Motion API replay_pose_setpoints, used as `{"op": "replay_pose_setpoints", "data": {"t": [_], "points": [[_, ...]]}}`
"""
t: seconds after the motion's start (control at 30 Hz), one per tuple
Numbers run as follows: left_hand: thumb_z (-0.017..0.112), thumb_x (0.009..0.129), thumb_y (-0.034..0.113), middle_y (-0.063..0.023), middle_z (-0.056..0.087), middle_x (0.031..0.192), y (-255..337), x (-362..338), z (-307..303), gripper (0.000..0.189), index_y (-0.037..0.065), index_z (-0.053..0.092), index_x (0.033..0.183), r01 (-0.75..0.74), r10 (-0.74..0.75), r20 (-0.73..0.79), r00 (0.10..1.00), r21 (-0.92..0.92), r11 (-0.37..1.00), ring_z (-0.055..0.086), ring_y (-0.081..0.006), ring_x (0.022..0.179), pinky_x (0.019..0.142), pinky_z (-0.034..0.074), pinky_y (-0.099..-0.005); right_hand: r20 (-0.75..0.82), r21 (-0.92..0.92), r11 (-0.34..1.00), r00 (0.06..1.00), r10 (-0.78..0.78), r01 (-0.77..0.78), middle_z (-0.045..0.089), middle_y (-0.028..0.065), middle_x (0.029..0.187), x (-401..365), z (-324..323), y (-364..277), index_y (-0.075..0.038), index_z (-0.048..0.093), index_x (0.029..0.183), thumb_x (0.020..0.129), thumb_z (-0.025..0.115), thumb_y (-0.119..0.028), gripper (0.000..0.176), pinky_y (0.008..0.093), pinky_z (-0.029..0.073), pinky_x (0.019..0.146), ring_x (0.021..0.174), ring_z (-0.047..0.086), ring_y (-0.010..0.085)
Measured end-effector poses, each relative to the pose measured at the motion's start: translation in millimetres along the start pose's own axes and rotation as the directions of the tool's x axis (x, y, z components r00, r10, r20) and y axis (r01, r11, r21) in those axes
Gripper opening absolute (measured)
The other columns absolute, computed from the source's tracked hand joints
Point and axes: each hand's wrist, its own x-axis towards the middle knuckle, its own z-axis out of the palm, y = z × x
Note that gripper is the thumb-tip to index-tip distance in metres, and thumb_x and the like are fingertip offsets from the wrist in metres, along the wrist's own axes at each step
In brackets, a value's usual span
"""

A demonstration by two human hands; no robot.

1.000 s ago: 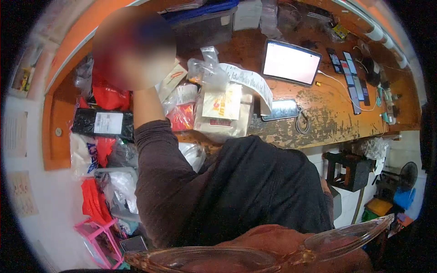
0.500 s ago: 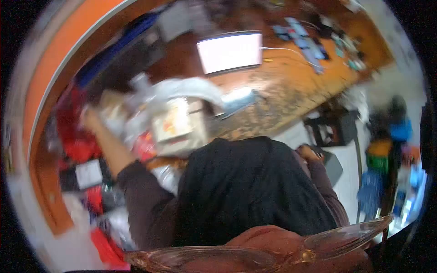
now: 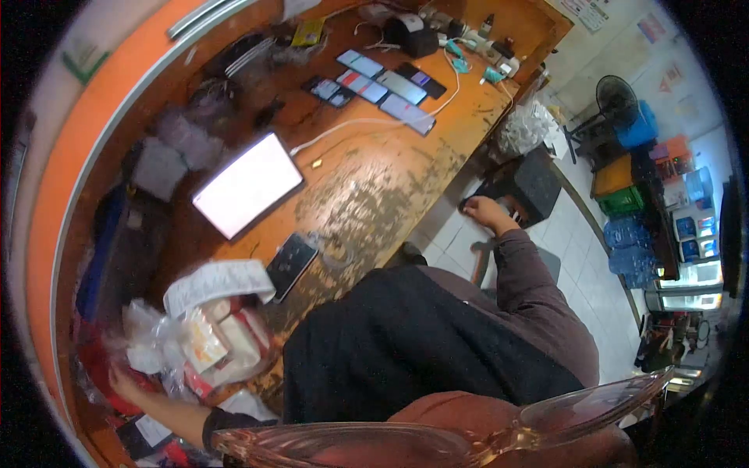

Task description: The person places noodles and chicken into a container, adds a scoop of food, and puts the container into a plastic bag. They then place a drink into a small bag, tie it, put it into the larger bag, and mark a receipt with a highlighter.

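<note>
My left hand (image 3: pixel 129 386) is at the lower left, its fingers closed on a red plastic bag (image 3: pixel 97 363), though the fingertips partly blend into it. Beside this hand lie clear plastic bags (image 3: pixel 152 343) and a pile with a small white-and-orange box (image 3: pixel 206 340). A printed white paper strip (image 3: pixel 218 285) curves over the pile. Out past the table's right edge, my right hand (image 3: pixel 488 214) is closed, with something small and dark at its fingertips that I cannot make out. A black box-shaped thing (image 3: pixel 530 187) stands near it.
On the worn wooden table (image 3: pixel 351 203) lie a lit white tablet (image 3: pixel 250 187), a dark phone (image 3: pixel 291 261) and several phones (image 3: pixel 382 86) with a white cable (image 3: pixel 351 129). To the right stand a fan (image 3: pixel 616 100) and blue water jugs (image 3: pixel 630 249) on tiled floor.
My view has swung to the right and sharpened, so the table and tablet sit further left. My left hand stays at the red bag; my right hand is now held further out from my body.
</note>
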Motion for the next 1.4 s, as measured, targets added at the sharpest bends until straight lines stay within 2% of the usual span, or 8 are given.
{"op": "replay_pose_setpoints", "data": {"t": [0.2, 0.27, 0.37, 0.57, 0.93, 1.2, 1.3, 1.4], "points": [[0.055, 0.083, 0.032, -0.0136, 0.057, 0.106, 250.9, -140.3, -69.0, 0.039, 0.0, 0.057, 0.104, -0.212, 0.173, -0.574, 0.8, -0.002, 0.977, 0.055, -0.0231, 0.095, 0.084, 0.042, -0.0329, -0.271, 0.148, 0.948, 0.934, -0.233, 0.28, 0.06, 0.0163, 0.087, 179.0, -164.1, 9.5, -0.002, 0.059, 0.092, 0.076, 0.06, -0.025, 0.027, 0.0368, 0.046, 0.069, 0.077, 0.058, 0.0314], [0.053, 0.085, 0.026, -0.0136, 0.058, 0.104, 316.3, -172.0, -59.7, 0.032, 0.0, 0.057, 0.103, -0.408, 0.235, -0.649, 0.723, -0.128, 0.904, 0.056, -0.0215, 0.093, 0.082, 0.044, -0.0308, -0.497, -0.229, 0.864, 0.709, -0.499, 0.448, 0.057, 0.0167, 0.094, 251.9, -210.2, 9.0, -0.003, 0.058, 0.096, 0.076, 0.059, -0.023, 0.028, 0.0366, 0.045, 0.074, 0.083, 0.056, 0.0306], [0.05, 0.087, 0.02, -0.0137, 0.057, 0.1, 443.8, -222.8, -28.8, 0.029, -0.002, 0.054, 0.104, -0.35, 0.144, -0.356, 0.923, -0.624, 0.699, 0.055, -0.021, 0.088, 0.076, 0.047, -0.03, -0.662, -0.146, 0.786, 0.53, -0.529, 0.601, 0.054, 0.016, 0.102, 324.2, -304.0, -36.5, -0.005, 0.058, 0.098, 0.076, 0.058, -0.027, 0.031, 0.0387, 0.038, 0.084, 0.096, 0.05, 0.0309], [0.051, 0.083, 0.025, -0.0132, 0.053, 0.107, 631.7, -274.6, 53.3, 0.035, 0.0, 0.053, 0.107, -0.758, 0.729, -0.208, 0.652, -0.168, 0.63, 0.046, -0.0269, 0.105, 0.093, 0.031, -0.035, -0.82, -0.291, 0.698, 0.206, -0.534, 0.654, 0.055, 0.0133, 0.108, 439.4, -439.9, -99.6, -0.011, 0.051, 0.112, 0.082, 0.048, -0.037, 0.039, 0.0408, 0.032, 0.09, 0.104, 0.044, 0.0345], [0.052, 0.075, 0.049, -0.0086, 0.049, 0.114, 756.7, -287.4, 184.0, 0.058, 0.009, 0.047, 0.116, -0.744, 0.822, -0.12, 0.556, 0.369, 0.557, 0.042, -0.0248, 0.109, 0.094, 0.024, -0.0442, -0.695, -0.458, 0.614, 0.172, -0.699, 0.643, 0.042, 0.0112, 0.124, 423.3, -399.3, -185.8, -0.015, 0.043, 0.123, 0.072, 0.047, -0.063, 0.071, 0.0612, 0.01, 0.097, 0.119, 0.034, 0.0266], [0.057, 0.078, 0.025, -0.0077, 0.057, 0.093, 815.9, -323.2, 226.1, 0.029, 0.006, 0.057, 0.099, -0.858, 0.811, -0.28, 0.514, -0.16, 0.488, 0.051, -0.0221, 0.089, 0.083, 0.037, -0.0353, -0.503, -0.374, 0.161, -0.054, -0.863, 0.913, 0.038, 0.0136, 0.123, 340.5, -325.9, -288.4, -0.021, 0.027, 0.133, 0.055, 0.067, -0.057, 0.094, 0.0617, 0.008, 0.096, 0.121, 0.03, 0.0301], [0.056, 0.08, 0.018, -0.0094, 0.058, 0.088, 804.9, -360.8, 226.6, 0.023, 0.001, 0.059, 0.095, 0.124, 0.627, 0.268, 0.732, -0.956, 0.264, 0.053, -0.0176, 0.082, 0.075, 0.04, -0.0274, -0.529, 0.052, -0.105, -0.062, -0.847, 0.993, 0.047, 0.0133, 0.112, 338.3, -319.3, -269.1, -0.017, 0.036, 0.126, 0.06, 0.074, -0.025, 0.077, 0.0463, 0.033, 0.091, 0.108, 0.044, 0.0318], [0.055, 0.081, 0.014, -0.0094, 0.057, 0.09, 783.7, -397.4, 224.0, 0.023, -0.003, 0.057, 0.096, 0.154, 0.683, 0.289, 0.671, -0.955, 0.253, 0.053, -0.0147, 0.082, 0.076, 0.04, -0.0259, -0.48, 0.275, -0.05, 0.092, -0.873, 0.96, 0.054, 0.0147, 0.099, 329.9, -290.6, -230.7, -0.011, 0.044, 0.116, 0.063, 0.066, -0.005, 0.057, 0.0336, 0.044, 0.078, 0.093, 0.053, 0.031]]}}
